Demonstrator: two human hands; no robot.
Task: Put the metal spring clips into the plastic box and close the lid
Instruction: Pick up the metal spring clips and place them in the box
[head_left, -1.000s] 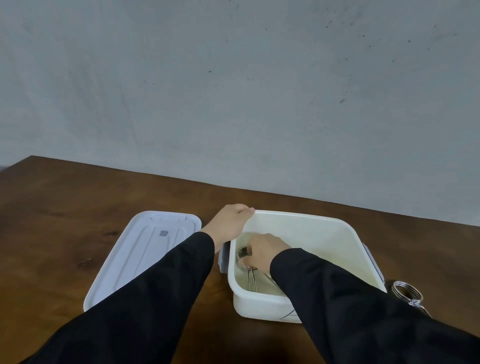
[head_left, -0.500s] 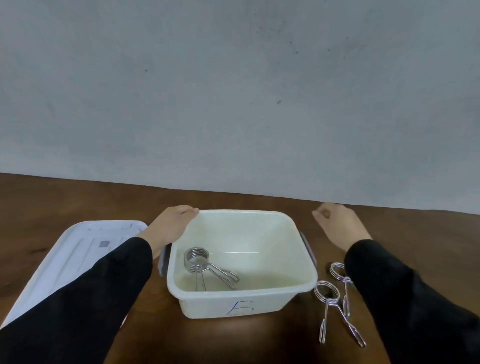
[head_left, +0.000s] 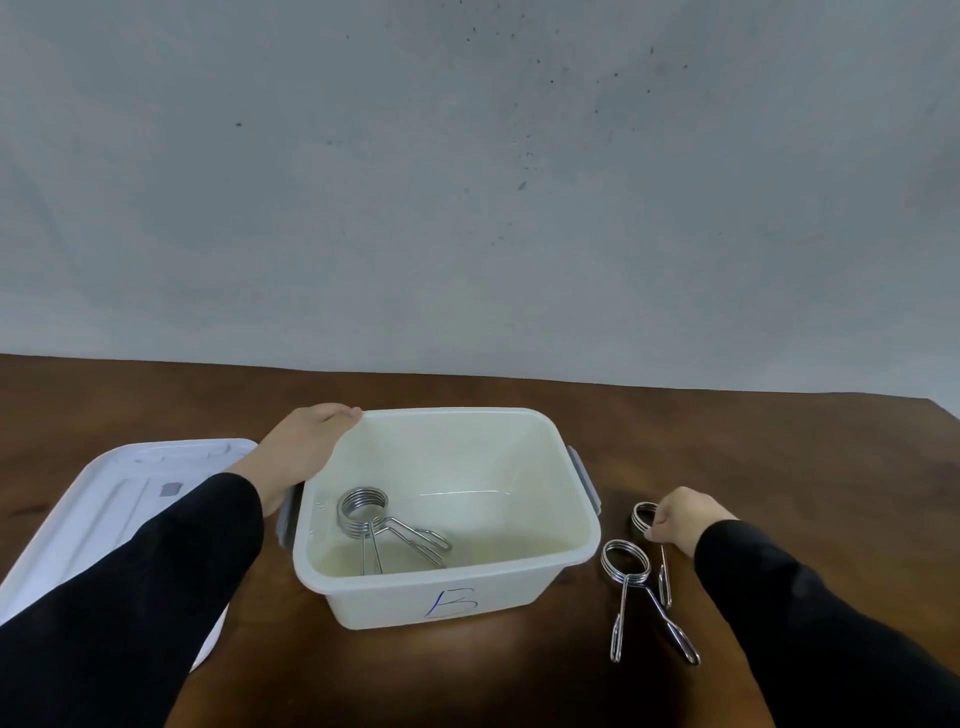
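The tabletop (head_left: 156, 405) carries an open box (head_left: 524, 582), with its lid (head_left: 104, 499) lying flat to the left. One clip (head_left: 374, 525) lies inside the box; two more lie on the wood to its right. The left hand (head_left: 301, 452), arm stretched forward, grips the box's far left rim. The right hand (head_left: 685, 517) rests knuckles up, fingers curled around the coil of the far clip (head_left: 644, 514); the near clip (head_left: 631, 587) lies free beside it.
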